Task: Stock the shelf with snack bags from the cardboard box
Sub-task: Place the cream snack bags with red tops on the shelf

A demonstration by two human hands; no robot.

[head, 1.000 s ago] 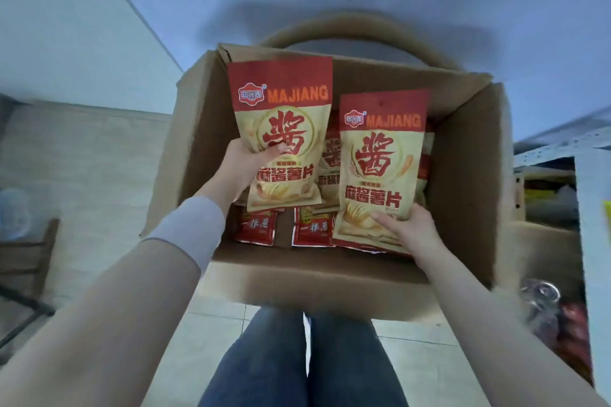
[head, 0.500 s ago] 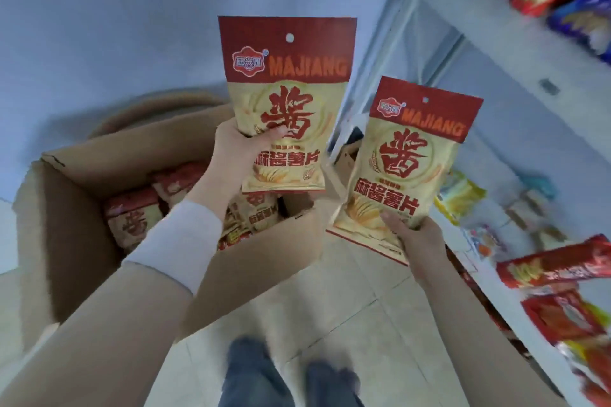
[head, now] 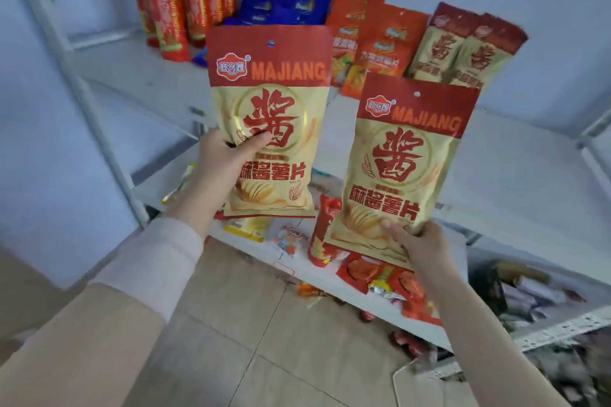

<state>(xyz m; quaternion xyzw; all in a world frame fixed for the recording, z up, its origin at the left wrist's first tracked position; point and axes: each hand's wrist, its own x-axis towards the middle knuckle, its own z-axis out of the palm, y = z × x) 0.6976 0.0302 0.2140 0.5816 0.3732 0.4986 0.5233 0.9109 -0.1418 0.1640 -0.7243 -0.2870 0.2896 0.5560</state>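
Note:
Each hand holds up a red-and-cream MAJIANG snack bag in front of the white shelf (head: 515,155). My left hand (head: 224,158) grips the left bag (head: 274,109) at its left edge, thumb across the front. My right hand (head: 420,241) pinches the right bag (head: 410,155) at its bottom right corner. Two matching MAJIANG bags (head: 463,49) stand upright at the right end of the row on the upper shelf, just behind the bag in my right hand. The cardboard box is out of view.
On the upper shelf stand red bags (head: 172,6), blue bags (head: 284,0) and orange bags (head: 373,30). Bare shelf board lies right of the standing MAJIANG bags. The lower shelf (head: 330,277) holds scattered small snack packs. A white upright post (head: 79,82) stands at left, above tiled floor.
Both bags have been lifted out of the box and carried to the right. My view has turned from the box to the shelf, which now fills the frame.

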